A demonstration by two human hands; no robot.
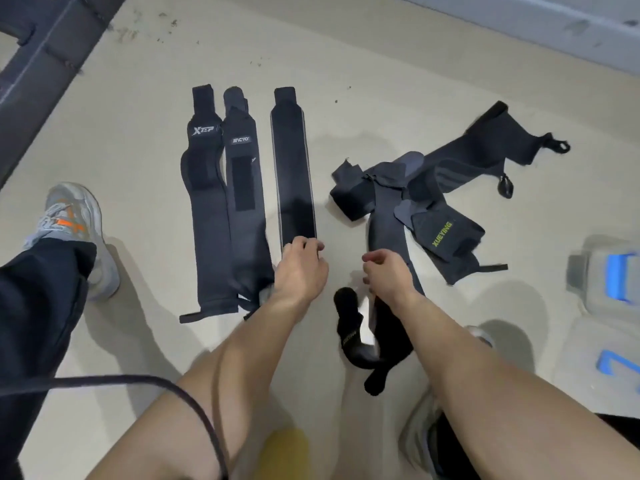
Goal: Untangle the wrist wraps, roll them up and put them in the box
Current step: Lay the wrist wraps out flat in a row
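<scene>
Three black wrist wraps lie flat and straight side by side on the floor: one marked XTEP (204, 202), one marked JINCYO (242, 202), and a plain one with grey edges (292, 168). My left hand (301, 268) rests on the near end of the plain wrap, fingers curled over it. To the right lies a tangled pile of wraps (426, 188), one labelled XUEYING (445, 233). My right hand (388, 275) presses on a black wrap (388, 327) that runs from the pile toward me. Whether either hand grips its wrap I cannot tell.
A clear plastic box with blue latches (609, 306) sits at the right edge. A person's dark trouser leg and grey-orange shoe (74, 230) stand at the left. A dark metal frame (45, 57) crosses the top left. A black cable (156, 386) hangs near my left arm.
</scene>
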